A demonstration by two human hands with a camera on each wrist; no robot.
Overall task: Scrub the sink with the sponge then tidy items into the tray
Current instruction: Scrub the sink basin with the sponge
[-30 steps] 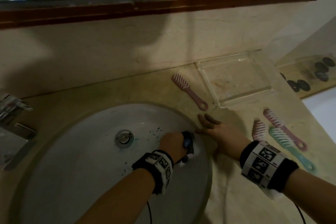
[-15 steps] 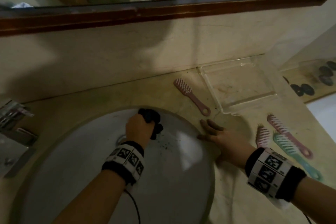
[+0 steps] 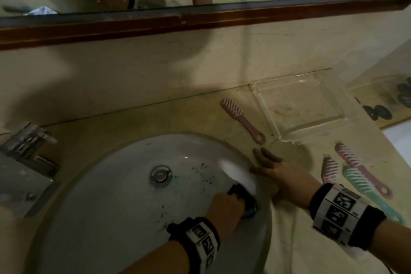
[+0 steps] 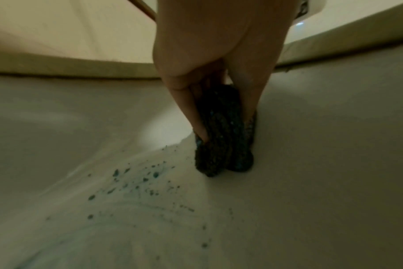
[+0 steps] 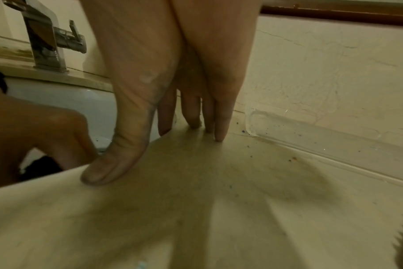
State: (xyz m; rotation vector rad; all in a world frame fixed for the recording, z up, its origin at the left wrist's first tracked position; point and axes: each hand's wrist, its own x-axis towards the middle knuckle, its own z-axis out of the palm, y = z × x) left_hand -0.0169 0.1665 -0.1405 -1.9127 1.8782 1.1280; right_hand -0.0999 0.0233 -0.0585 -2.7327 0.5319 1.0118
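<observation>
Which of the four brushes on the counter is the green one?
The long green brush at the far right, lying nearest the right wrist. The other three are pink: one left of the clear tray, and two beside the green one.

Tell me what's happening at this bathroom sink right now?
A person is scrubbing the white oval sink basin. Their left hand grips a dark scouring sponge pressed against the basin's right wall, near scattered blue-green specks. Their right hand rests flat on the beige stone counter at the rim. The clear plastic tray holds nothing; four hairbrushes lie on the counter: a pink one left of the tray, three nearer the right wrist.
</observation>
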